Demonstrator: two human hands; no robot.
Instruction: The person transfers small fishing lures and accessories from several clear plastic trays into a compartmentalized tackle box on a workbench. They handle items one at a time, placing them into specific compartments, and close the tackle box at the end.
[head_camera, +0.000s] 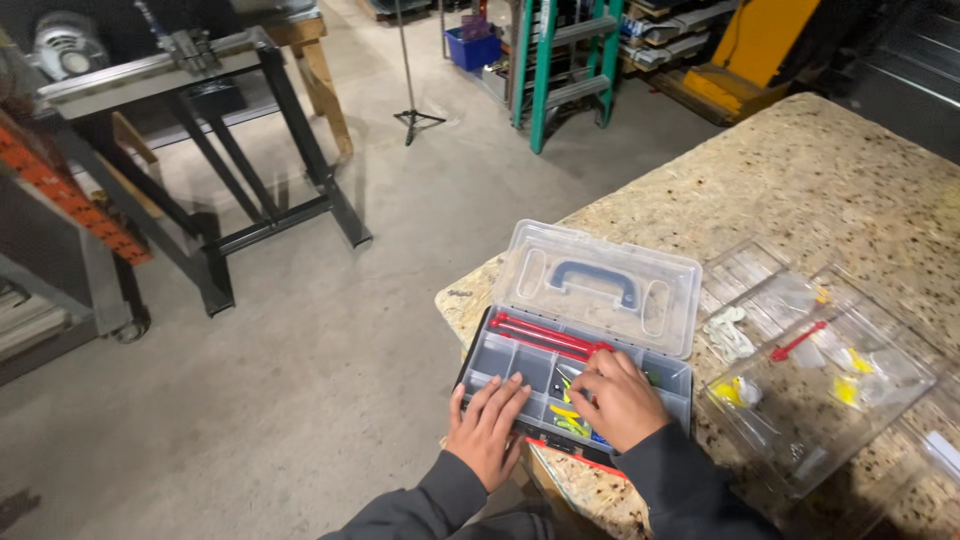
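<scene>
Left hand (487, 428) lies flat, fingers spread, on the organizer box's (500, 358) near-left compartments, gripping nothing. Right hand (620, 398) curls into its middle compartment over yellow pieces (566, 415); whether it holds one, can't tell. The grey box hugs the worktop (800, 170) corner, clear lid (598, 285) propped behind, bare floor (330, 370) left.

An organiser case (560, 385) sits at the near-left corner of the worktop (800, 180), its lid (598, 285) raised behind it. Long rods (545, 335) lie in its rear compartment. The left hand (487, 430) rests on its front-left edge, the right hand (620, 400) in a middle compartment (over small pieces). A tray (815, 370) lies to the right.
</scene>
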